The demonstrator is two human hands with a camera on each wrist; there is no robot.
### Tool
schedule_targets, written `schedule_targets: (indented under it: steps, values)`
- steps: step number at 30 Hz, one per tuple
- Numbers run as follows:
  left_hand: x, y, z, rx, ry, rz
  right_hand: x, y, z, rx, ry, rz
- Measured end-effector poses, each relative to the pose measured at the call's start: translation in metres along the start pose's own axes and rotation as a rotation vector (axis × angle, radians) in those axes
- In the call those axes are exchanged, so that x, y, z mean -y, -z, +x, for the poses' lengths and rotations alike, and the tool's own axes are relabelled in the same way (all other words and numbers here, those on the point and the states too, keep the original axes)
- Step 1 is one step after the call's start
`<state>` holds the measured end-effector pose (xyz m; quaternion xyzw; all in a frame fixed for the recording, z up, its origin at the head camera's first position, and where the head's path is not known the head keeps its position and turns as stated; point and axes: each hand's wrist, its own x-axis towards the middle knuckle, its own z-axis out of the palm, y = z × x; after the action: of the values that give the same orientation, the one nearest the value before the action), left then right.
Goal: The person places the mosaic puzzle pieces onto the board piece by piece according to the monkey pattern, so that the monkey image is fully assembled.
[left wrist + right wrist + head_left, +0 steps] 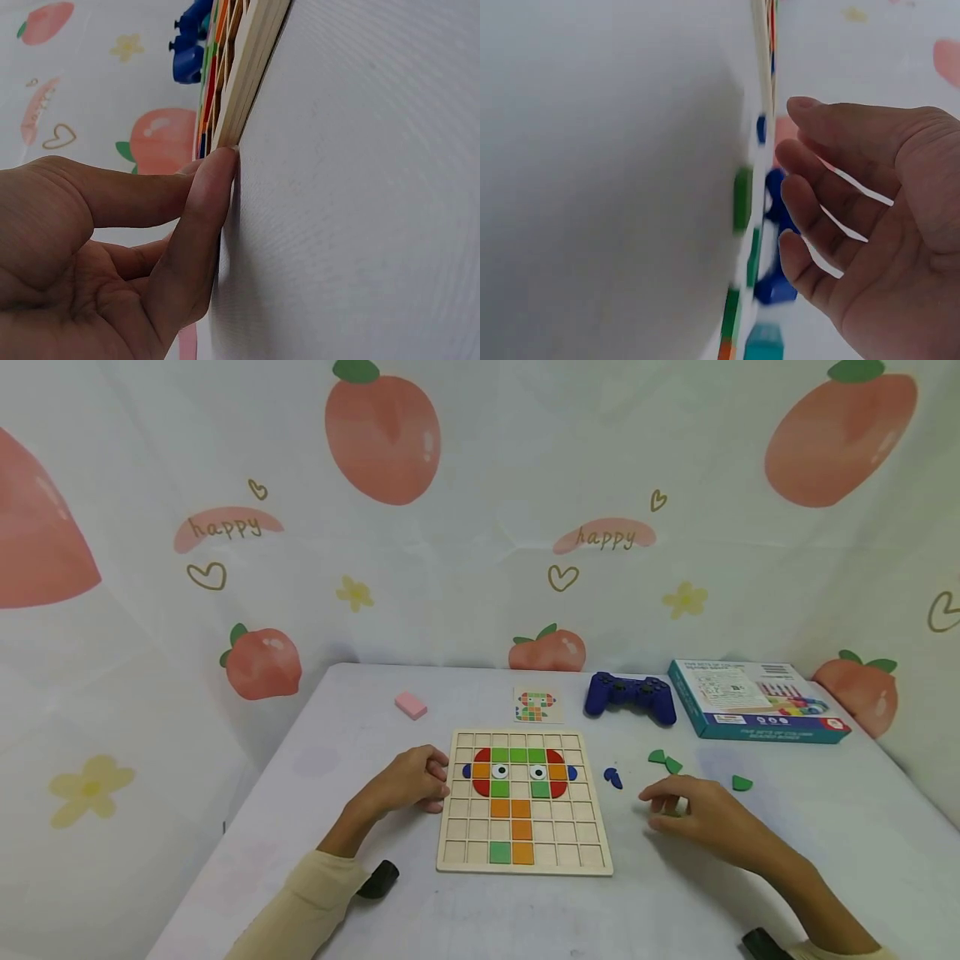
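A wooden grid board (566, 832) lies on the table, holding red, orange and green tiles, two eye tiles and blue half-round pieces. My left hand (410, 779) grips its left edge; the left wrist view shows the thumb and a finger (214, 180) meeting at the rim. To the right of the board my right hand (701, 817) hovers with loosely bent fingers and nothing in them. Two blue pieces (613, 778) lie between that hand and the board. Beyond it are green quarter-round pieces (673, 766), and another green piece (742, 199) appears blurred in the right wrist view.
A pattern card (537, 705) lies behind the board, beside a blue game controller (630, 695). At the back right is a teal-edged game box (757, 702). A pink block (411, 705) sits at the back left. A printed cloth (465, 568) hangs behind the table.
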<state>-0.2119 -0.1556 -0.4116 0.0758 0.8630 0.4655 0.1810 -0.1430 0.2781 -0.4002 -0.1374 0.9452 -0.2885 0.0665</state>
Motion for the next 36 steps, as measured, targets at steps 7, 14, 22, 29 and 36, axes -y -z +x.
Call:
schedule_targets:
  steps: [7, 14, 22, 29, 36]
  values:
    - [0.0, -0.001, 0.0, 0.001, 0.012, -0.018, -0.031, 0.017, -0.013, -0.005, -0.096, -0.051]
    - [0.002, -0.001, 0.0, -0.002, 0.011, -0.012, -0.053, 0.032, -0.019, 0.009, -0.141, -0.056]
    - [0.004, 0.0, 0.001, -0.003, 0.008, -0.019, -0.063, 0.036, -0.02, 0.031, -0.17, -0.088]
    - [0.003, -0.001, 0.001, -0.001, 0.005, -0.019, -0.066, 0.037, -0.018, 0.034, -0.155, -0.1]
    - [-0.001, -0.001, -0.001, 0.002, 0.013, -0.009, -0.067, 0.036, -0.017, 0.043, -0.153, -0.113]
